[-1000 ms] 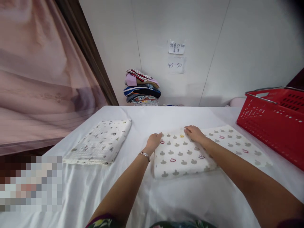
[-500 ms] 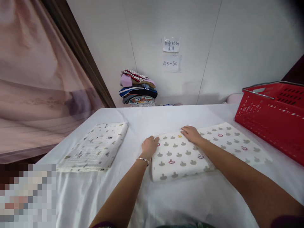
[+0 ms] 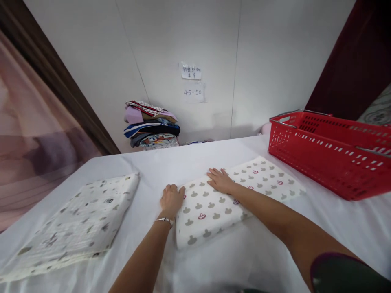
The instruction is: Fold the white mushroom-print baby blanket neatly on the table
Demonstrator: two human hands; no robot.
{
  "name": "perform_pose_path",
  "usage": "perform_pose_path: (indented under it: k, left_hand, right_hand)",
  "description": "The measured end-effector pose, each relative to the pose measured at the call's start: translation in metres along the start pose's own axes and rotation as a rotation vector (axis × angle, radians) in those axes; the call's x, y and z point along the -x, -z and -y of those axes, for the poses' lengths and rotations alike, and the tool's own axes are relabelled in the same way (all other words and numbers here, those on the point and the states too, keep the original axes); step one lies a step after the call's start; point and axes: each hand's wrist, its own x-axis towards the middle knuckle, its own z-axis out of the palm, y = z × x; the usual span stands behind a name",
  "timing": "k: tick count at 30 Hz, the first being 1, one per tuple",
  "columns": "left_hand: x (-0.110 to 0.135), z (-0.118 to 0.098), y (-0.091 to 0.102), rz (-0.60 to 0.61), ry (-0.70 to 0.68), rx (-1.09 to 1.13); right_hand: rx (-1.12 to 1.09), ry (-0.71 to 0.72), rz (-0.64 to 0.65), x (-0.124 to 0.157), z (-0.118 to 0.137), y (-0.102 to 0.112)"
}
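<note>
A white cloth printed with grey and a few red mushroom shapes lies on the table, its left part folded over into a thicker layer. At the far left corner of that fold is my left hand, fingers bent, thumb over the cloth's edge. My right hand lies flat with fingers spread on the cloth's far edge, near where the fold ends. The single layer stretches on to the right, partly behind my right forearm. To the left rests another white cloth, folded flat, with small plant and animal prints; neither hand touches it.
A red plastic basket with metal handles stands at the table's right. Behind the far edge of the white-covered table is a stack of folded fabrics. A pink curtain hangs at the left; two paper notes are on the wall.
My view has turned to the right, so everything sits further left and more of the basket shows. My right hand's fingers are more spread on the cloth; my left hand stays at the corner.
</note>
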Motion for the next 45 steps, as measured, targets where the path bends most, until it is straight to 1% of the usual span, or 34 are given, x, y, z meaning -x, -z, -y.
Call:
perform_pose_path:
  k: [2,4,6,7,9,11,12,14,16,19,22,24,26,28,29,31,32,34,36,38,39,41,42,43,45]
  left_hand:
    - [-0.003,0.001,0.003,0.036,0.005,0.038]
    - [-0.006,0.001,0.006,0.103,0.037,0.105]
    - [-0.009,0.000,0.009,0.152,0.072,0.195]
    - [-0.010,-0.001,0.010,0.155,0.082,0.257]
    - [-0.012,-0.001,0.013,0.112,0.093,0.394]
    - [-0.014,0.002,0.018,0.019,0.088,0.487]
    - [-0.014,0.005,0.020,-0.029,0.078,0.495]
    - [-0.016,0.013,0.021,-0.078,0.070,0.440]
    - [-0.017,0.023,0.019,-0.048,0.096,0.344]
    - [-0.015,0.032,0.011,0.017,0.138,0.214]
    - [-0.011,0.032,0.008,0.045,0.139,0.150]
    - [-0.009,0.026,0.010,0.040,0.123,0.084]
    - [-0.006,0.014,0.012,-0.041,0.028,-0.015]
    - [-0.003,0.001,0.009,-0.142,-0.165,-0.097]
    - [-0.002,-0.006,0.006,-0.168,-0.276,-0.124]
    - [0.001,-0.015,-0.005,-0.130,-0.436,-0.157]
    - [0.002,-0.017,-0.012,-0.087,-0.470,-0.170]
    - [0.003,-0.017,-0.024,-0.016,-0.467,-0.181]
    - [0.003,-0.013,-0.032,0.004,-0.448,-0.181]
    - [0.003,-0.010,-0.035,-0.004,-0.448,-0.182]
    - [0.002,-0.009,-0.036,-0.009,-0.451,-0.182]
    - [0.002,-0.008,-0.036,-0.020,-0.460,-0.184]
    - [0.001,-0.008,-0.037,-0.028,-0.464,-0.188]
    - [0.001,-0.008,-0.037,-0.036,-0.469,-0.191]
    - [0.001,-0.008,-0.038,-0.053,-0.473,-0.196]
  right_hand:
    - [-0.011,-0.001,-0.003,0.003,0.002,0.002]
    - [-0.025,0.008,-0.025,0.008,0.005,0.002]
    - [-0.036,0.035,-0.023,0.014,0.009,0.001]
    - [-0.040,0.048,-0.010,0.017,0.012,0.000]
    - [-0.050,0.058,0.018,0.020,0.016,0.000]
    - [-0.067,0.061,0.029,0.022,0.020,0.001]
    - [-0.079,0.072,0.038,0.022,0.023,0.001]
    - [-0.093,0.116,0.064,0.022,0.030,-0.002]
    - [-0.087,0.155,0.076,0.023,0.036,-0.006]
    - [-0.072,0.165,0.065,0.023,0.041,-0.009]
    - [-0.090,0.168,0.081,0.024,0.040,-0.009]
    - [-0.081,0.161,0.073,0.023,0.039,-0.008]
    - [-0.053,0.143,0.052,0.023,0.040,-0.010]
    - [-0.035,0.131,0.043,0.022,0.042,-0.011]
    - [-0.040,0.134,0.047,0.021,0.043,-0.011]
    - [-0.080,0.158,0.067,0.021,0.039,-0.007]
    - [-0.101,0.161,0.067,0.021,0.034,-0.004]
    - [-0.115,0.104,0.015,0.024,0.012,0.007]
    - [-0.065,-0.075,-0.115,0.029,-0.023,0.023]
    - [0.026,-0.331,-0.266,0.037,-0.066,0.040]
    - [0.049,-0.418,-0.302,0.041,-0.087,0.048]
    - [0.079,-0.558,-0.338,0.049,-0.126,0.062]
    - [0.086,-0.613,-0.338,0.051,-0.141,0.067]
    - [0.090,-0.658,-0.330,0.052,-0.153,0.070]
    - [0.091,-0.717,-0.306,0.052,-0.168,0.070]
